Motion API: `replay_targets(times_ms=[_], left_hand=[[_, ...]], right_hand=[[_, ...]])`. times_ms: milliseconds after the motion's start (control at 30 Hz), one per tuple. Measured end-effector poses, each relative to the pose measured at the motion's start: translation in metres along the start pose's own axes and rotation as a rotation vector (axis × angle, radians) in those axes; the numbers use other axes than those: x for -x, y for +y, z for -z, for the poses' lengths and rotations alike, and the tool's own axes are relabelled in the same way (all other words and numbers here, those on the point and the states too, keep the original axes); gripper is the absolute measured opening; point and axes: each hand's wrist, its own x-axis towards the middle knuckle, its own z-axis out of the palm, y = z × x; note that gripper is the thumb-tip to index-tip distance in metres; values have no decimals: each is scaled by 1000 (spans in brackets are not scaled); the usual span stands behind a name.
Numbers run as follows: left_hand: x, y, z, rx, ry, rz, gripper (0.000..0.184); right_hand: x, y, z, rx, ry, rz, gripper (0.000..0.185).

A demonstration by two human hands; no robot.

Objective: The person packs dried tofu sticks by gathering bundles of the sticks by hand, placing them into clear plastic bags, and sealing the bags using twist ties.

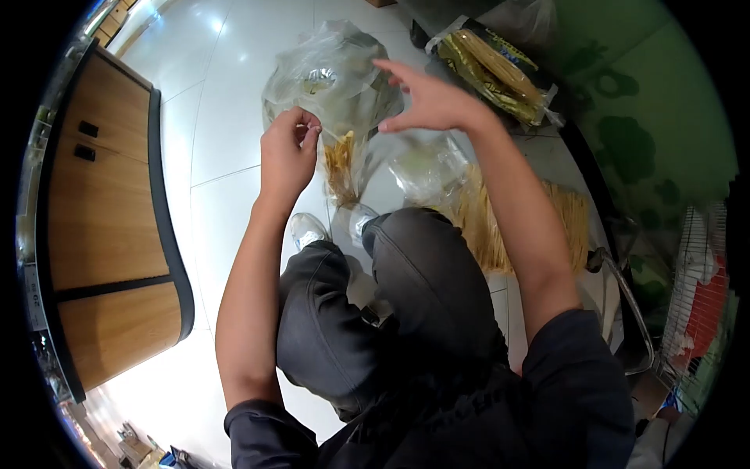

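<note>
A large clear plastic bag (332,74) stands on the floor before my feet, with yellow-brown dried sticks (341,160) gathered in its near end. My left hand (291,144) is at the bag's left side, thumb and fingers pinched together. What they hold, if anything, is too small to make out. Over the right side of the bag is my right hand (430,102), its thumb and fingers spread apart with nothing between them. Below that hand lies a crumpled clear plastic wrapper (428,168). Many long pale-yellow sticks (566,223) lie to the right, partly hidden by my right forearm.
Gold-and-black packages (496,70) with similar sticks lie at the upper right. A wooden cabinet (105,203) with dark edges stands on the left. At the right are a curved metal chair frame (637,313) and a white wire rack (695,289). The floor is light tile.
</note>
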Motion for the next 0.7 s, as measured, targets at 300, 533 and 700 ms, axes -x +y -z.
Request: replay_targets(times_ms=[300,533,700], left_hand=[[2,-34,5,345,13,177,23],[4,-69,0,417,-232,250,49],[-2,-90,-14,572,-214,289,7]], right_hand=[[-31,61,-111,-659,-49,-148,39],[-27,71,-127,-942,6,-243,18],[-24,70,-132,-919,20,-147,17]])
